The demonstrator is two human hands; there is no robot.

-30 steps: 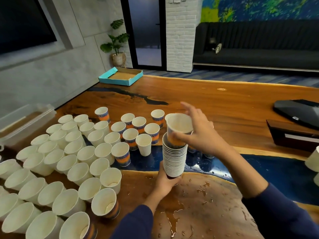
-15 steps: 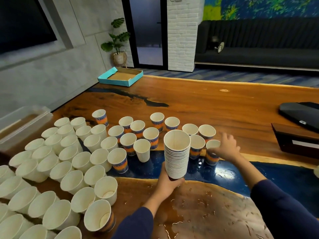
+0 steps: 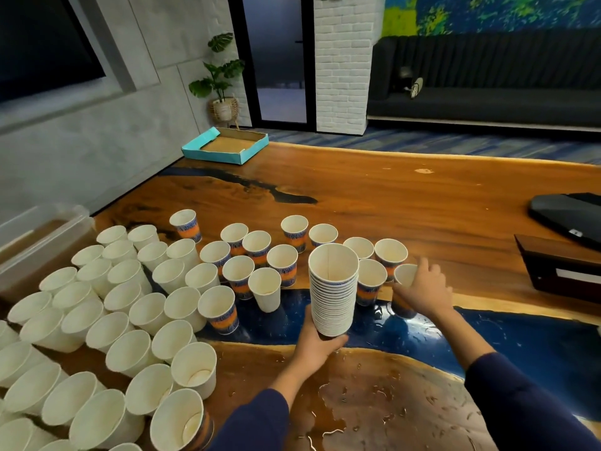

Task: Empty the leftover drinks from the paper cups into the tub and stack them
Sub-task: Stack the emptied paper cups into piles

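Stack (image 3: 332, 292): upright on the wet surface (image 3: 406, 203), amid loose cups.
Left hand (image 3: 317, 341): grasps the stack's base.
Right hand (image 3: 424, 292): grasps a cup (image 3: 403, 276) just right of the stack.
Tub (image 3: 42, 242): far left, holding brown liquid.

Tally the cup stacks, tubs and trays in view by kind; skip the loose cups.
Stack of nested paper cups, gripped by the left hand: 1
Clear plastic tub: 1
Teal cardboard tray: 1
Total: 3
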